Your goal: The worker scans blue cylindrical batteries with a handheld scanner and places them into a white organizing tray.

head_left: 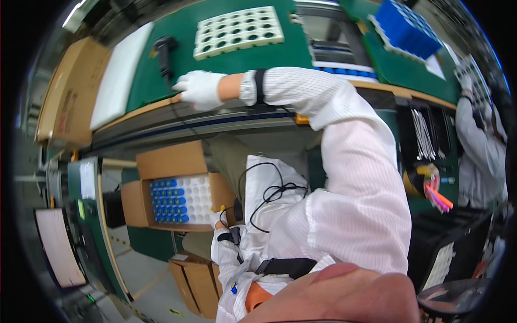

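My right hand (200,89), in a white glove with bare fingertips, reaches across to the workbench's front edge. Its fingers are drawn together beside the cable of a black handheld scanner (165,56); whether they grip the cable is not clear. The scanner lies on the green mat. Low at my side, my left hand (217,218), gloved too, is against the right flap of an open cardboard box (141,202). Yellow shows at its fingertips, and their grip is too small to make out. Inside the box, blue-wrapped cylindrical cells (169,200) fill the left part of a white holder (200,199).
A white tray with round holes (238,33) lies on the green bench mat (183,21). Left of it are a white foam sheet (121,75) and a cardboard carton (75,89). A blue cell block (407,29) stands far right, near another person (479,145). A monitor (58,245) is at left.
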